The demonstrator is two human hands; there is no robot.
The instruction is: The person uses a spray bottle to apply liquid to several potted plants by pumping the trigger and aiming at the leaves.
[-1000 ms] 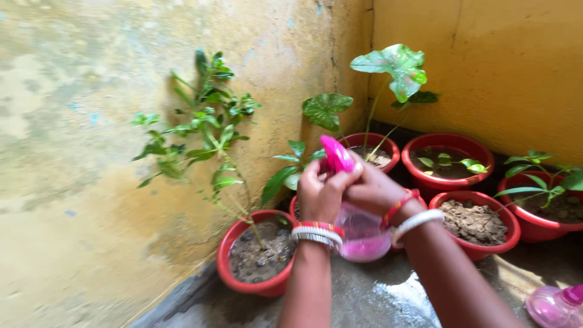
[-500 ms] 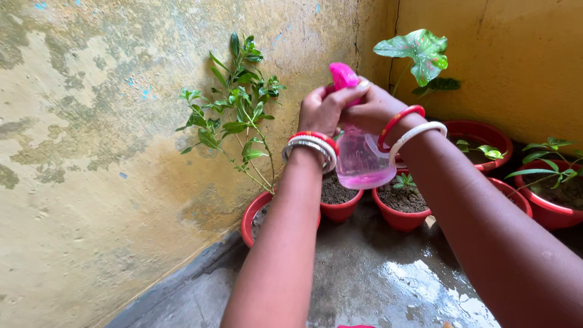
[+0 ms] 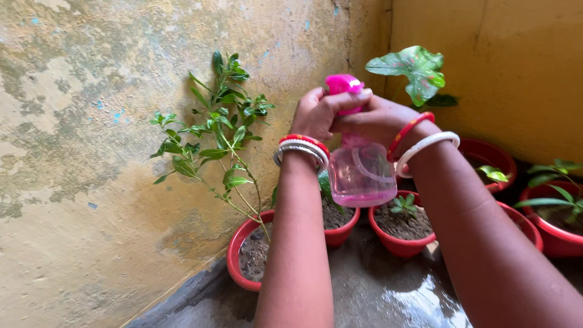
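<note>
Both my hands grip a pink spray bottle (image 3: pixel 359 173) held in the air above the pots. My left hand (image 3: pixel 316 114) wraps the bright pink spray head (image 3: pixel 342 84) from the left, and my right hand (image 3: pixel 378 120) clasps it from the right. The clear pink body hangs below my wrists with a little pink liquid at its bottom. A leafy green plant (image 3: pixel 215 133) in a red pot (image 3: pixel 238 258) stands just left of my left forearm, against the wall.
Several red pots of soil (image 3: pixel 399 234) line the yellow wall corner, one with a tall spotted-leaf plant (image 3: pixel 413 70). More pots (image 3: pixel 555 234) with small green plants sit at right. The grey concrete floor (image 3: pixel 388 297) has a wet patch.
My hands lifted the bottle from low in front of the pots to a higher spot, then settled slightly lower. The view shifted, and the second pink bottle at lower right left the frame.
</note>
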